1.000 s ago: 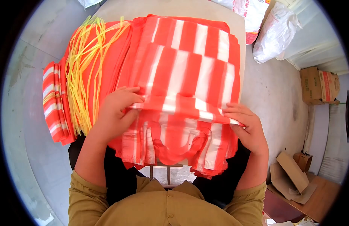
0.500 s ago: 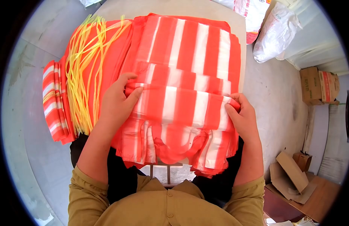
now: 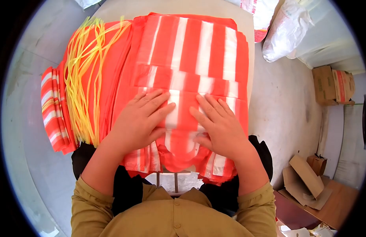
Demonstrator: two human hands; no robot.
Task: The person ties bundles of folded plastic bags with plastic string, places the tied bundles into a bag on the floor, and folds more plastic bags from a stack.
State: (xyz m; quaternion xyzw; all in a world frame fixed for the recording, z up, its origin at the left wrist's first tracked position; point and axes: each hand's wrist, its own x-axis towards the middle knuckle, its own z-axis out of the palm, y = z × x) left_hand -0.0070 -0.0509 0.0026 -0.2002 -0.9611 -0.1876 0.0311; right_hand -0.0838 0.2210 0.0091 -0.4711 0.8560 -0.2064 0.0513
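Observation:
A stack of red-and-white striped plastic bags [image 3: 204,47] lies before me, its top layer folded across the lower part. My left hand [image 3: 143,118] rests flat on the folded band, fingers spread. Beside it, my right hand [image 3: 220,128] also presses flat on the band with its fingers apart. Neither hand grips anything. Yellow plastic strips [image 3: 86,75] lie over plain red material [image 3: 116,59] to the left. At the far left is a folded striped bundle [image 3: 54,110]. Bag handles hang over the near edge.
The pale tabletop [image 3: 167,8] shows behind the stack. White sacks [image 3: 287,31] stand at the upper right. Cardboard boxes [image 3: 333,86] sit on the right, with an opened carton [image 3: 305,181] on a brown surface [image 3: 340,201] at the lower right.
Both hands have let go of the folded edge and moved inward, now lying flat on the band. The folded flap has come down towards me and lies flatter.

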